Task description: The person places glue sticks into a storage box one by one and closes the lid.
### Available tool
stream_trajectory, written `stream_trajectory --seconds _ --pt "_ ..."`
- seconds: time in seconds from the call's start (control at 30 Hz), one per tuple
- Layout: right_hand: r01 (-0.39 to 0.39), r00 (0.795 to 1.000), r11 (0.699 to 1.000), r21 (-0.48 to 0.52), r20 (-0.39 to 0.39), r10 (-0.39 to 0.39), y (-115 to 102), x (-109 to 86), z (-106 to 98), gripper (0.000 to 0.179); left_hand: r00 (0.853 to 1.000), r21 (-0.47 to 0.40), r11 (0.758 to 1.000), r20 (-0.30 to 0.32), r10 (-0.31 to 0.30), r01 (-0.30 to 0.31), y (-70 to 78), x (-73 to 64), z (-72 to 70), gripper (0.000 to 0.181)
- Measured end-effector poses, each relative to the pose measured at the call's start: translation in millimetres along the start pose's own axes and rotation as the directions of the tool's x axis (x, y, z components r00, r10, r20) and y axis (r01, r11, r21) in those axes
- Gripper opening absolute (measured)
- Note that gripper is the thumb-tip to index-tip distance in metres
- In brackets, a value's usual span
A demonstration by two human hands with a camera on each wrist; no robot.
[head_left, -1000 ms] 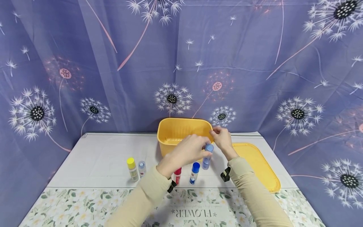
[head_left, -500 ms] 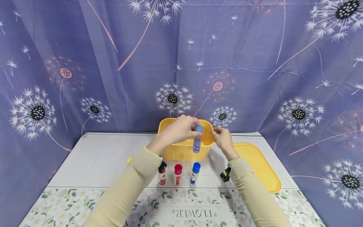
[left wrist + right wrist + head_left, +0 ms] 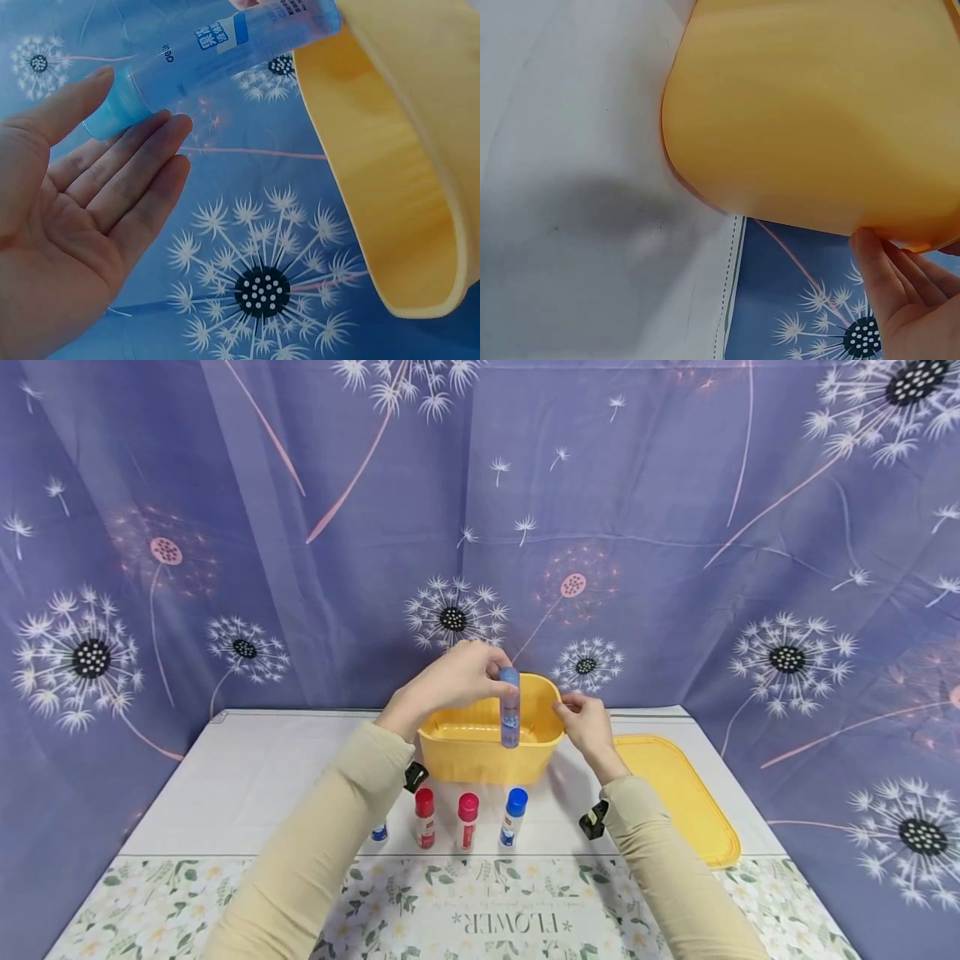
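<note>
My left hand [image 3: 462, 676] pinches a translucent blue glue stick [image 3: 510, 727] by its light-blue cap, between thumb and fingers. The glue stick hangs upright over the front rim of the yellow plastic bin [image 3: 472, 764]. In the left wrist view its body [image 3: 225, 49] carries a printed label, and the bin's opening [image 3: 375, 165] lies beside it. My right hand [image 3: 588, 725] grips the bin's right rim; in the right wrist view its thumb and fingers [image 3: 885, 277] meet at the edge of the yellow wall.
Before the bin stand glue sticks: one red-capped [image 3: 425, 820], one pinkish-red-capped [image 3: 467, 821], one blue-capped [image 3: 513, 818]. Another with a blue base [image 3: 380, 832] is partly behind the left sleeve. A yellow lid [image 3: 678, 793] lies at right. A patterned curtain [image 3: 360, 568] backs the table.
My left hand has lifted the glue stick from the table's right side, up and leftward to over the bin's front rim. The right hand stays at the bin's rim.
</note>
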State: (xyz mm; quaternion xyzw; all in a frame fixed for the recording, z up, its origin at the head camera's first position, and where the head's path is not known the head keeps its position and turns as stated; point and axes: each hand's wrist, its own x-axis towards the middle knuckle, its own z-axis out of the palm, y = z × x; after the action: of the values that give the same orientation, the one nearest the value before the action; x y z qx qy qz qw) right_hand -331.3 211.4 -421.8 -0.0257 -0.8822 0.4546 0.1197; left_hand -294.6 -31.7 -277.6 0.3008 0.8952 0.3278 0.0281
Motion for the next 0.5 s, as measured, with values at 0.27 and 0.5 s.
stream_trajectory --seconds 0.27,0.5 --pt "-0.003 1.0 1.0 0.003 0.012 0.003 -2 -0.1 -1 0.026 1.0 0.068 0.998 -0.018 -0.004 0.005 -9.9 11.7 -5.1 0.015" --pt "0.006 1.0 1.0 -0.008 0.006 -0.006 -1 -0.3 -1 0.026 0.999 0.101 0.994 -0.003 -0.042 0.042 -26.6 18.1 -1.8 0.019"
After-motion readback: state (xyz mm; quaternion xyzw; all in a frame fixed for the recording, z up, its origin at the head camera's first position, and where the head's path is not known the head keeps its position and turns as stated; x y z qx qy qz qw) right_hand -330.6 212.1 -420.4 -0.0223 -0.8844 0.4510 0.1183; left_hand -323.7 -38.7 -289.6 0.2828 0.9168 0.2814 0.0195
